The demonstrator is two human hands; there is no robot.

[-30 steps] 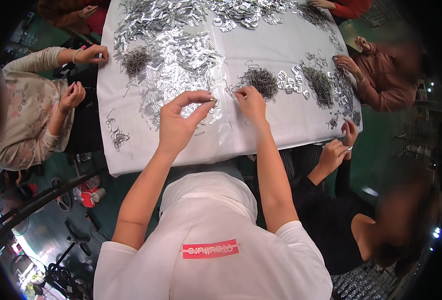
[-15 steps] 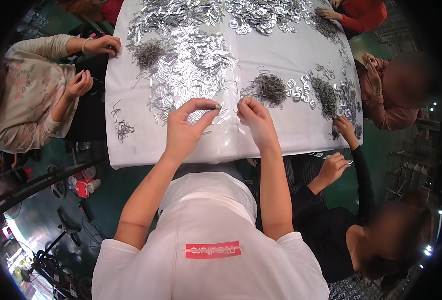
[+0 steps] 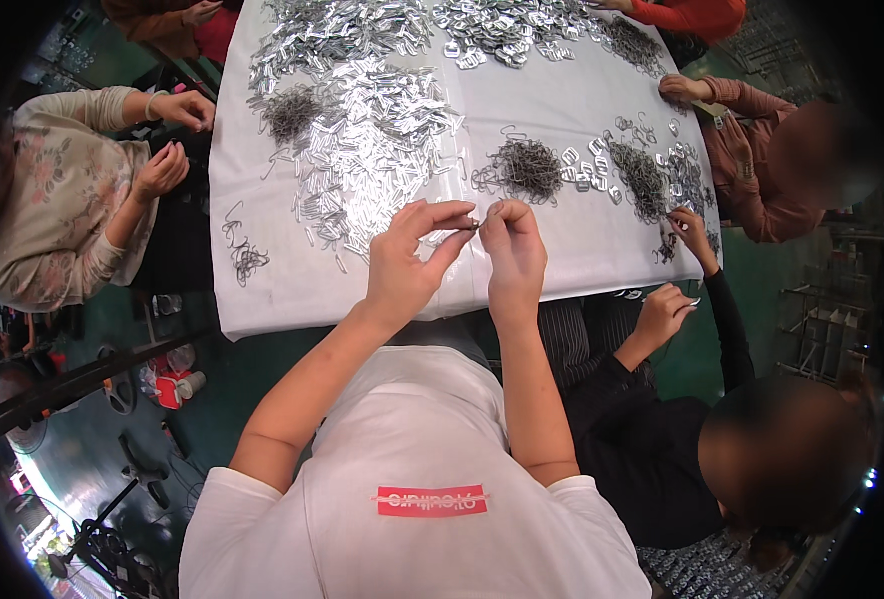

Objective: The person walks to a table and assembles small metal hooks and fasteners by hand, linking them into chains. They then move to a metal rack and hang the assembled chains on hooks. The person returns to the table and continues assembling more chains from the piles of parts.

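Observation:
My left hand (image 3: 407, 262) and my right hand (image 3: 512, 250) meet fingertip to fingertip above the near edge of the white-covered table (image 3: 562, 250). Between them they pinch a small metal piece (image 3: 474, 226); it is too small to tell its shape. Just beyond my left hand lies a wide spread of shiny flat metal clips (image 3: 372, 150). A dark tangle of wire hooks (image 3: 529, 165) sits just beyond my right hand.
Other people work around the table: one in a floral top (image 3: 52, 220) at the left, one in black (image 3: 662, 439) at my right, one in a rust top (image 3: 762, 170) at the far right. More clip piles (image 3: 502, 25) and wire heaps (image 3: 290, 112) lie farther back.
My two hands have drawn closer together, toward me at the table's near edge, fingertips now touching around the small piece. The view has shifted slightly.

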